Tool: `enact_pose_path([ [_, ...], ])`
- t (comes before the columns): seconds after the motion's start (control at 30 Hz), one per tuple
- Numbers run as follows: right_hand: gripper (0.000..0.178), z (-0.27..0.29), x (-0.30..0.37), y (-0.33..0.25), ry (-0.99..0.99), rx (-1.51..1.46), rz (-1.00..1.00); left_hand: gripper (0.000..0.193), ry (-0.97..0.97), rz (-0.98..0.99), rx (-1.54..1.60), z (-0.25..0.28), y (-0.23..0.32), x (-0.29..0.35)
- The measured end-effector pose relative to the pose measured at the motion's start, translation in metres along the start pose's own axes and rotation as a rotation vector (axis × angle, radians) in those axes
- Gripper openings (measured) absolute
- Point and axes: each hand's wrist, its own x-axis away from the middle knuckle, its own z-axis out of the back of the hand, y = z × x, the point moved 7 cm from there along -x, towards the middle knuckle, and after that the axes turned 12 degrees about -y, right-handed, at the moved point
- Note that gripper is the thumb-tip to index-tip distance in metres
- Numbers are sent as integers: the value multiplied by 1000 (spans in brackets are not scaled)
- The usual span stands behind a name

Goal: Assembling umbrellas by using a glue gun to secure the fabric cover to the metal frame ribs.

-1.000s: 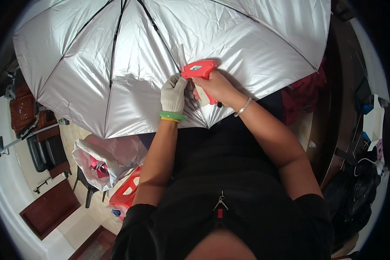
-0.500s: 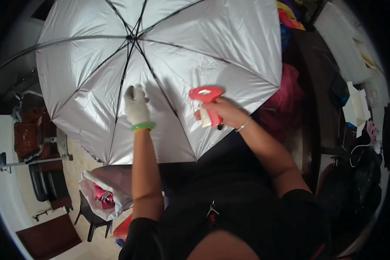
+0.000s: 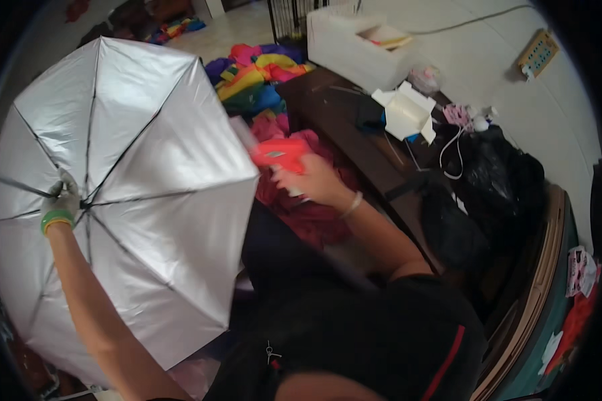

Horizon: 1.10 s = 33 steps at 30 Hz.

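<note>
An open umbrella (image 3: 187,150) with a silver lining and dark ribs fills the left side, its inside facing me. My left hand (image 3: 61,204), in a pale work glove with a green band at the wrist, is closed round the umbrella's shaft (image 3: 15,179) close to the hub where the ribs meet. My bare right hand (image 3: 322,179) grips a red tagging gun (image 3: 286,154), blurred by motion, just right of the canopy's edge. A pale translucent strip sticks up from the gun toward the canopy.
Rainbow-coloured fabric (image 3: 251,83) and dark pink cloth (image 3: 297,214) lie heaped beyond and below the gun. A dark wooden bench (image 3: 354,137) runs along the right, with an open white carton (image 3: 408,117), a white box (image 3: 341,47) and black plastic bags (image 3: 491,164).
My view has swung to the right. The left hand has gone from loosely hovering before the lining to gripping the shaft by the hub. The tagging gun is now beyond the canopy's right edge.
</note>
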Motion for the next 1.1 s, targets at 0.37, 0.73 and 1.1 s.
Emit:
enact_pose_path([
  [0.37, 45, 173, 152, 150, 711, 1184, -727, 30, -104, -584, -973, -197, 69, 163],
  [0.73, 52, 60, 47, -9, 423, 809, 211, 48, -91, -933, -1060, -169, 216, 343],
  [1.1, 35, -212, 75, -180, -1295, -418, 100, 48, -216, -510, -762, -109, 101, 321],
])
